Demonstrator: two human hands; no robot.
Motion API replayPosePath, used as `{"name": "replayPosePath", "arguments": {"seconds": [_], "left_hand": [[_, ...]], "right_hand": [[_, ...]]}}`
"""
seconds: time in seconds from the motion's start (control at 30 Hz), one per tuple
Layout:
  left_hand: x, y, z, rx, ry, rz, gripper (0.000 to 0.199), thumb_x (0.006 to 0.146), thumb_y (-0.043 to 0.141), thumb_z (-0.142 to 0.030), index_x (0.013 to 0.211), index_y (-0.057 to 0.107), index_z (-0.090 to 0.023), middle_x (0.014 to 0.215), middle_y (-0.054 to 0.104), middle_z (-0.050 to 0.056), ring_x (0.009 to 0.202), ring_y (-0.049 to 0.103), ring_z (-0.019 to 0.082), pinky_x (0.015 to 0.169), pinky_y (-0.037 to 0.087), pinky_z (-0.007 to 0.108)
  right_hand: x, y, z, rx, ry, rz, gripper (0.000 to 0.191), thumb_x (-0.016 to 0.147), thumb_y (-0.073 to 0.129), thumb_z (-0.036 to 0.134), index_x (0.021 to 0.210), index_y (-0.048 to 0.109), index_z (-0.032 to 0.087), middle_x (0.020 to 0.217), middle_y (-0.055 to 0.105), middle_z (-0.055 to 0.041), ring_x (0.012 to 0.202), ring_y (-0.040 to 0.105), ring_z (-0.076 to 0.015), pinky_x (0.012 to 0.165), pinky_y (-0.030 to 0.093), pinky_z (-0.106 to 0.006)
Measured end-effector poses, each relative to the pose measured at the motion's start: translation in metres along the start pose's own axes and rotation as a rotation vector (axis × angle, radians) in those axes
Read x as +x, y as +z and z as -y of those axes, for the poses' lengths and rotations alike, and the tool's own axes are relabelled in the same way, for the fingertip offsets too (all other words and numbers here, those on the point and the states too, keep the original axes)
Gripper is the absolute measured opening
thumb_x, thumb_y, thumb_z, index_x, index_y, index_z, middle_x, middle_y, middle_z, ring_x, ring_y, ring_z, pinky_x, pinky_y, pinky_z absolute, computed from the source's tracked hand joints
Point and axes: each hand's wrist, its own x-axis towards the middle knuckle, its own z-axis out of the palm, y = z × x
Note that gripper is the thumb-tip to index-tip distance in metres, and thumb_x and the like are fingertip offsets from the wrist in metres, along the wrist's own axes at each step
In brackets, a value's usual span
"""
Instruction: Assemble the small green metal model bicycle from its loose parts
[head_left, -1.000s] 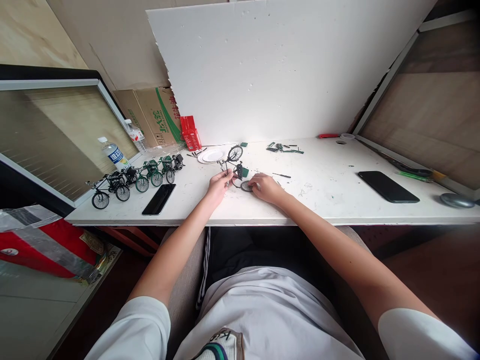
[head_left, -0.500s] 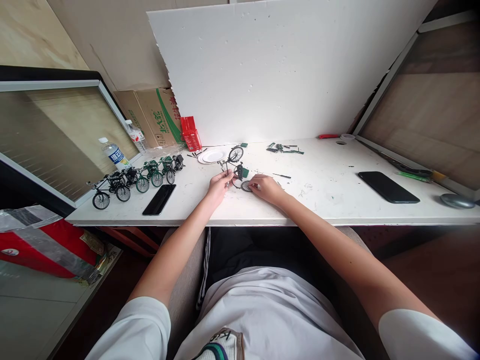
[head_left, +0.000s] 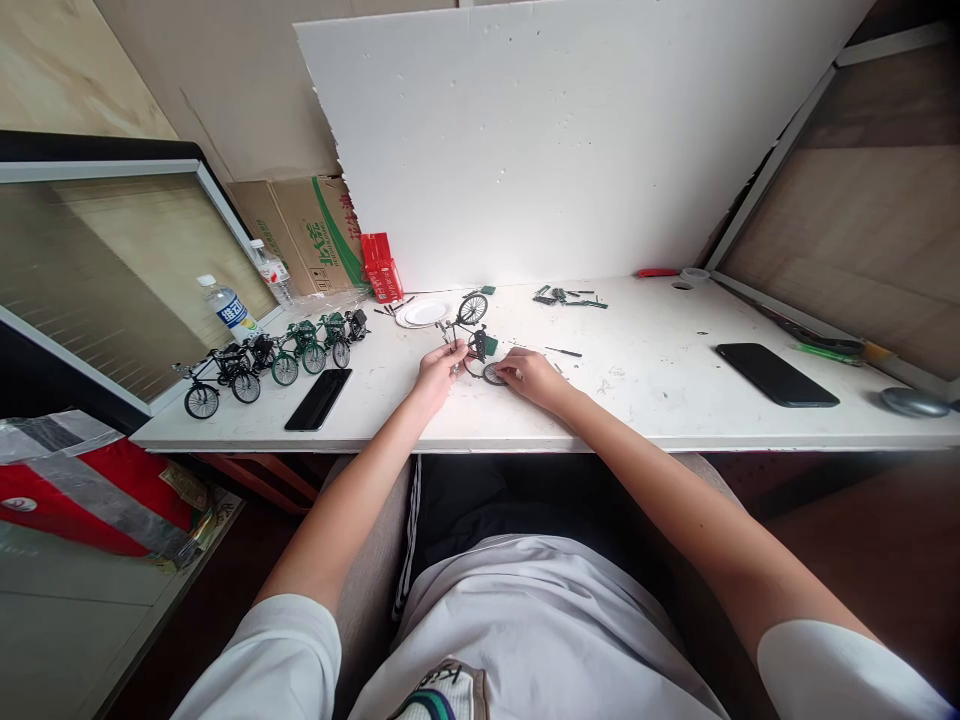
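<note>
My left hand [head_left: 441, 371] is closed on a small dark model bicycle [head_left: 480, 343], which it holds just above the white table. The bicycle has a green part at its right side. My right hand [head_left: 531, 378] pinches a small wheel [head_left: 493, 373] low beside the bicycle. Behind them a second wheel [head_left: 472, 308] rests near a white plate [head_left: 426, 313]. Small green and dark parts [head_left: 568, 297] lie in a loose pile farther back, and a thin dark tool [head_left: 563, 352] lies right of the bicycle.
Several finished-looking model bicycles [head_left: 222, 376] stand at the left, by a phone [head_left: 319, 399] and a bottle [head_left: 229, 308]. A red box [head_left: 382, 268] stands behind the plate. Another phone [head_left: 777, 374] and a mouse [head_left: 913, 402] lie at the right of the table [head_left: 645, 425].
</note>
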Motion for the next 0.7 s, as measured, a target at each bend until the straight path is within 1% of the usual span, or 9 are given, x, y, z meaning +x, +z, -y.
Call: {"name": "replayPosePath", "arguments": {"seconds": [0.2,0.33,0.4,0.47,0.57,0.7], "left_hand": [[0.0001,0.0004,-0.0004,-0.002,-0.003,-0.012,0.028,0.076,0.094,-0.020,0.099,0.078,-0.016,0.098,0.075,0.005,0.090,0.068,0.014,0.093,0.051,0.029],[-0.0006,0.0012,-0.0010,-0.004,-0.008,-0.011,0.027,0.077,0.093,-0.019,0.099,0.078,-0.016,0.098,0.074,0.005,0.089,0.068,0.013,0.094,0.050,0.029],[-0.0009,0.0014,-0.0012,-0.004,-0.009,-0.012,0.027,0.077,0.093,-0.019,0.099,0.078,-0.016,0.098,0.074,0.005,0.088,0.068,0.012,0.094,0.050,0.030],[-0.0010,0.0013,-0.0012,-0.008,-0.010,-0.014,0.027,0.077,0.093,-0.019,0.099,0.078,-0.016,0.098,0.074,0.005,0.088,0.068,0.012,0.095,0.050,0.030],[-0.0005,0.0009,-0.0007,-0.008,-0.008,-0.009,0.028,0.076,0.094,-0.019,0.098,0.077,-0.016,0.097,0.074,0.005,0.089,0.068,0.013,0.095,0.050,0.030],[0.0000,0.0004,-0.0001,-0.002,-0.001,0.001,0.029,0.075,0.094,-0.021,0.099,0.077,-0.016,0.099,0.074,0.005,0.090,0.068,0.013,0.094,0.050,0.029]], "right_hand": [[0.0004,-0.0021,0.0014,0.027,0.069,-0.009,0.017,0.098,0.067,0.015,0.100,0.084,0.018,0.097,0.079,-0.0109,0.085,0.073,-0.0232,0.081,0.059,-0.036],[-0.0001,-0.0025,0.0044,0.005,0.064,-0.003,0.018,0.098,0.067,0.015,0.096,0.085,0.018,0.096,0.079,-0.0107,0.083,0.072,-0.0228,0.079,0.058,-0.035],[-0.0005,-0.0019,0.0049,-0.024,0.059,-0.003,0.019,0.099,0.067,0.017,0.097,0.086,0.019,0.097,0.079,-0.0111,0.085,0.072,-0.0238,0.079,0.058,-0.036],[-0.0009,-0.0014,0.0043,-0.069,0.056,-0.013,0.019,0.100,0.067,0.021,0.099,0.087,0.021,0.098,0.080,-0.0113,0.092,0.071,-0.0269,0.080,0.059,-0.038],[-0.0010,-0.0010,0.0020,-0.109,0.059,-0.018,0.018,0.099,0.070,0.026,0.101,0.087,0.023,0.099,0.082,-0.0101,0.101,0.071,-0.0305,0.085,0.059,-0.041],[-0.0013,-0.0008,0.0011,-0.108,0.085,-0.009,0.019,0.100,0.070,0.026,0.107,0.087,0.022,0.103,0.081,-0.0104,0.102,0.072,-0.0293,0.088,0.059,-0.040]]}}
